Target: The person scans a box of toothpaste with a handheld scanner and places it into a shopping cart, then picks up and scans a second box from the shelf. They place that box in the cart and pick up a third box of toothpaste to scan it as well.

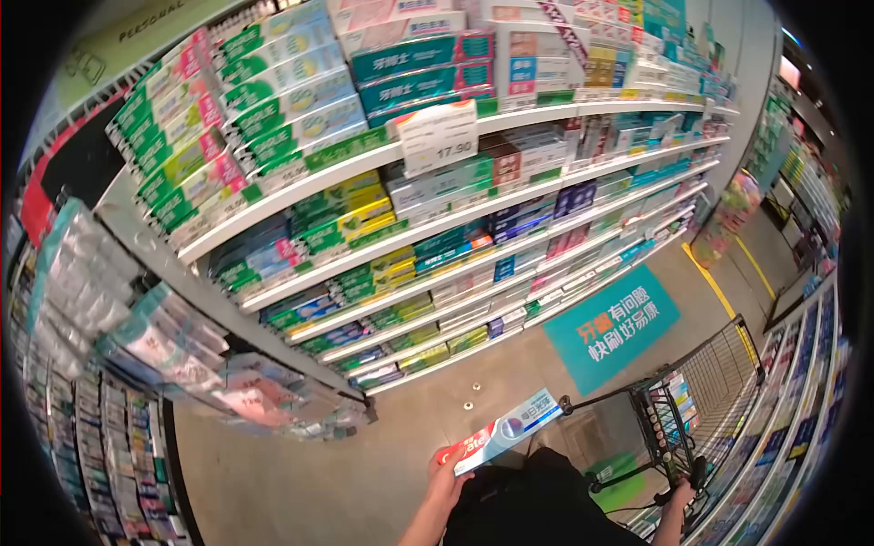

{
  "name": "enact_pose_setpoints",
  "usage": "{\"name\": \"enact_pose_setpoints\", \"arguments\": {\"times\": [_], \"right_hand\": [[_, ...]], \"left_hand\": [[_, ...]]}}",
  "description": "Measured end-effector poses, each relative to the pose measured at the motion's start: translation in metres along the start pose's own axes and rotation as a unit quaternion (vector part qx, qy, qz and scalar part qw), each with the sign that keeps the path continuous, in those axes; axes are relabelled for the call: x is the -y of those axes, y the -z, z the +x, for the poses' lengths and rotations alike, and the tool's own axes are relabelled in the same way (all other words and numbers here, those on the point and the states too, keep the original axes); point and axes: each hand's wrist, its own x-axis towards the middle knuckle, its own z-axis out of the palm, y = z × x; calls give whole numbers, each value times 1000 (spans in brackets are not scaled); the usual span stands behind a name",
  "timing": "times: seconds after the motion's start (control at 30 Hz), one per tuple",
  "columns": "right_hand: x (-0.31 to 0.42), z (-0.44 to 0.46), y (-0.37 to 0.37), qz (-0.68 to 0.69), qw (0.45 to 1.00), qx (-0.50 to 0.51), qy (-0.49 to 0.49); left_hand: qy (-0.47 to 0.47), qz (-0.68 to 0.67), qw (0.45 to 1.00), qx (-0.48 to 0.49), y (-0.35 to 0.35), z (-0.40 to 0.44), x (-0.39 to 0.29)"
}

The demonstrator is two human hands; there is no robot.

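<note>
Two bare hands are in view, set well apart at the bottom of the view. The left hand point(443, 475) grips a long toothpaste box point(510, 431) by its red end, fingers and thumb closed around that end. The box slants across the view above the floor point(273, 455), its blue and white end pointing up toward the right, near the black shopping cart point(719, 364). The right hand point(679, 496) is at the cart's dark handle point(696, 473), fingers bent around it; how tightly they close cannot be told.

Several tiers of white shelves point(273, 211) stand ahead, packed with toothpaste cartons in green, teal, white and yellow. A price card point(439, 136) reading 17.90 hangs at the front of the upper tier. Clear packs point(164, 346) hang to the left. A teal floor sign point(614, 328) with orange and white writing lies between the shelves and the cart.
</note>
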Motion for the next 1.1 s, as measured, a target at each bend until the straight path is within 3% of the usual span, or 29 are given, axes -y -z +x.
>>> {"name": "enact_pose_setpoints", "arguments": {"times": [0.17, 0.33, 0.43, 0.57, 0.7, 1.1], "right_hand": [[0, 23, -1, 102, 994, -26, -15], [19, 9, -14, 88, 993, -62, -53], [24, 12, -8, 110, 994, 18, -13], [22, 26, -7, 19, 999, -26, -15], [22, 31, -4, 46, 999, 14, -19], [37, 20, -17, 66, 998, 2, 6]], "left_hand": [[0, -7, 1000, 28, -10, 4, 1], [-10, 7, 1000, 0, -16, 4, -2], [-6, 14, 1000, 4, -15, 7, 1], [-10, 16, 1000, 7, -21, 3, -1], [-14, 15, 1000, 11, -20, 2, 2], [-5, 46, 999, 12, -33, 13, 9]]}}
